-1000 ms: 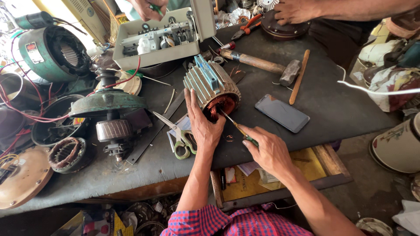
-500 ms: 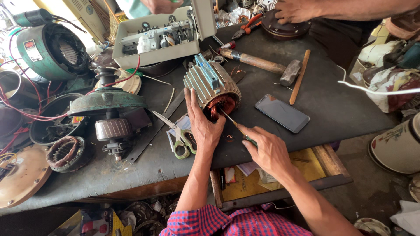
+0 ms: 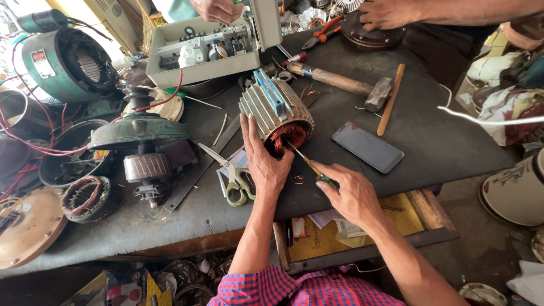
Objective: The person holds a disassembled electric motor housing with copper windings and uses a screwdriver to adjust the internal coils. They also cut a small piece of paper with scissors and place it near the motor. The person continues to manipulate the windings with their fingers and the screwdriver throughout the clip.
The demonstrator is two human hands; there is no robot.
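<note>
the finned motor stator [image 3: 276,113] is lying on its side near the workbench's [image 3: 430,136] front edge, its long axis running back-left, its open copper-wound mouth facing the person. the left hand [image 3: 262,161] is bracing that mouth, fingers spread flat. the right hand [image 3: 351,192], to the front-right, is clenching a thin screwdriver [image 3: 303,160], its tip reaching up-left into the windings.
</note>
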